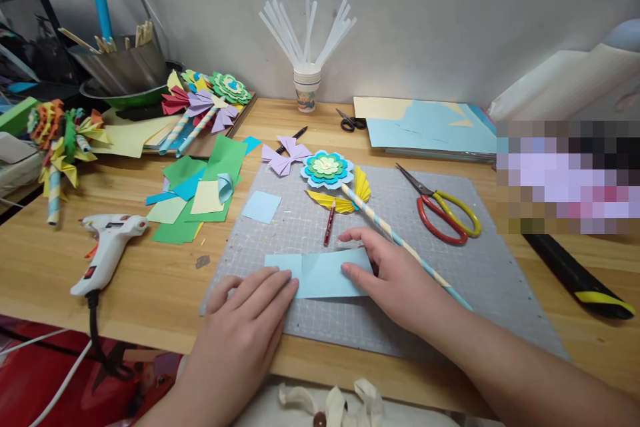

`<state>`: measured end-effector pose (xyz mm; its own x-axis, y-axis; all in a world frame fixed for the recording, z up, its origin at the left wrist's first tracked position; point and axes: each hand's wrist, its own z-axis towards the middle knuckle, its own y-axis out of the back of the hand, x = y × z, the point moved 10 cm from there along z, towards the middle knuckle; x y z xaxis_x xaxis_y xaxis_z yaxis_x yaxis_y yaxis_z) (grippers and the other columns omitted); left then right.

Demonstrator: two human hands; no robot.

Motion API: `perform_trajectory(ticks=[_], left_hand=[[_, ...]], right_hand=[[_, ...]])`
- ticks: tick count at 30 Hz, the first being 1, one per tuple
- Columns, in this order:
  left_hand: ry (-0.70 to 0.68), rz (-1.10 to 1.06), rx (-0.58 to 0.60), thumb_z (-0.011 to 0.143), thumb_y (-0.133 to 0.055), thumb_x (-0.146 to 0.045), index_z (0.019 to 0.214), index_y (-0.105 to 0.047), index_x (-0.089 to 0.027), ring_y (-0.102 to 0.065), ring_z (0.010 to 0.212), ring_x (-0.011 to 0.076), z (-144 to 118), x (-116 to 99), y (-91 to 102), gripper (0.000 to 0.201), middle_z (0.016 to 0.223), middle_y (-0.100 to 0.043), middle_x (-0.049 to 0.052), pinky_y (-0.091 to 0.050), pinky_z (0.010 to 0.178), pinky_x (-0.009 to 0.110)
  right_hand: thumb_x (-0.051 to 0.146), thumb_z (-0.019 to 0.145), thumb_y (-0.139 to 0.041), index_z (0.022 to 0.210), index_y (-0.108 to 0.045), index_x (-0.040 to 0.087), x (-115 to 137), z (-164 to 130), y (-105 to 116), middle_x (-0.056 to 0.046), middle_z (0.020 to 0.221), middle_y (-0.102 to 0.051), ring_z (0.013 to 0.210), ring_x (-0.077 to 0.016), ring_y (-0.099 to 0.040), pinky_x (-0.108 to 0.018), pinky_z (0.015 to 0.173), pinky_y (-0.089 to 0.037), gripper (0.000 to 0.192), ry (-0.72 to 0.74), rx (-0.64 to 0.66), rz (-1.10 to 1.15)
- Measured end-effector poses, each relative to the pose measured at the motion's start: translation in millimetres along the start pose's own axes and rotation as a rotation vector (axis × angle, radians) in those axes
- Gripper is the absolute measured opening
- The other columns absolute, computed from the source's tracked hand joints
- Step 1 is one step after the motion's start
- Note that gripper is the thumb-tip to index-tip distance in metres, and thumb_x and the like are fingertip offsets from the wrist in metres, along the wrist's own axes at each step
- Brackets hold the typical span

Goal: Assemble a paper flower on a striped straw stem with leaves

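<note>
Both hands (320,300) on light-blue paper strip (325,273)

Pale grey wall (450,13) behind a light wooden desk (150,287).

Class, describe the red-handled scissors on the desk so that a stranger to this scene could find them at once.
Start at the grey cutting mat in the middle of the wooden desk. Near its far right corner, right of the paper flower, lie the red-handled scissors, blades slightly open. One loop is red, the other yellow, unlike the small black scissors farther back.
</note>
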<state>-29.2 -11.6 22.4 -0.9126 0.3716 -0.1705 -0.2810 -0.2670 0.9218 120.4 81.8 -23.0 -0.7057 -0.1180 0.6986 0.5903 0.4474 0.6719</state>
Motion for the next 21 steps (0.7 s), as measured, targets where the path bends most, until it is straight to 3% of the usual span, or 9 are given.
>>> perform_trajectory(ticks=[8,17,21], left_hand=[[0.014,0.022,0.016,0.093,-0.044,-0.021,0.119,-0.064,-0.026,-0.062,0.109,0.0205,-7.0,-4.4,-5.3,0.033,0.123,-0.068,0.0,-0.03,0.093,0.035],[0.029,-0.004,0.026,0.093,-0.044,-0.022,0.119,-0.064,-0.025,-0.062,0.11,0.0206,-9.3,-2.9,-5.1,0.033,0.124,-0.068,0.0,-0.027,0.094,0.036],[0.045,-0.032,0.082,0.091,-0.048,-0.019,0.124,-0.058,-0.027,-0.059,0.113,0.0214,-7.8,1.6,-10.0,0.035,0.126,-0.066,0.001,-0.026,0.096,0.037]], right_hand=[[0.022,0.089,-0.046,0.115,-0.049,0.026,-8.8,-3.8,-4.7,0.004,0.063,-0.052,0.058,-0.0163,-0.049,-0.026,0.055,-0.03,0.026,-0.047,0.087,-0.175],[0.019,0.09,-0.045,0.114,-0.046,0.027,-15.1,-6.7,-3.8,0.0,0.071,-0.061,0.061,-0.0191,-0.055,-0.027,0.056,-0.033,0.026,-0.056,0.092,-0.29],[0.021,0.091,-0.044,0.115,-0.048,0.028,-8.2,-10.1,2.4,-0.001,0.076,-0.065,0.064,-0.0203,-0.059,-0.028,0.057,-0.036,0.025,0.022,0.075,-0.303]])
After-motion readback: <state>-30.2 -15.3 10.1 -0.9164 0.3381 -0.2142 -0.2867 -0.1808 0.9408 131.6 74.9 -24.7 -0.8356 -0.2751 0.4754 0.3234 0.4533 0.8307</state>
